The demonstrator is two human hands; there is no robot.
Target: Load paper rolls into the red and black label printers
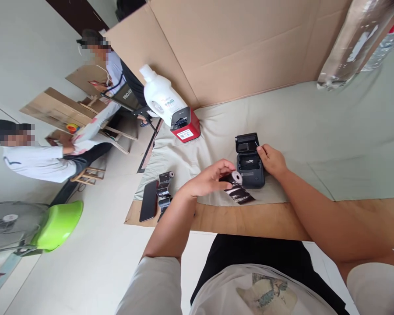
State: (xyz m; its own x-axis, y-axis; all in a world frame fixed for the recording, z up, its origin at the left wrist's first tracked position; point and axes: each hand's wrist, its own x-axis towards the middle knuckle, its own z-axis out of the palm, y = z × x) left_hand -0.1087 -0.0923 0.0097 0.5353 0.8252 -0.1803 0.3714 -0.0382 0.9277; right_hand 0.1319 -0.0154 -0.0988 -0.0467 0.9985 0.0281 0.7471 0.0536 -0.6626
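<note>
Head view: I see the left hand [210, 177] pinching a dark roll [239, 194] beside the open device [251, 178] on the table [265, 221], right hand [273, 162] gripping its side; a slack pinch could unspool the roll.

Bright, diffuse light, soft shadows, wide-angle distortion toward edges.
</note>
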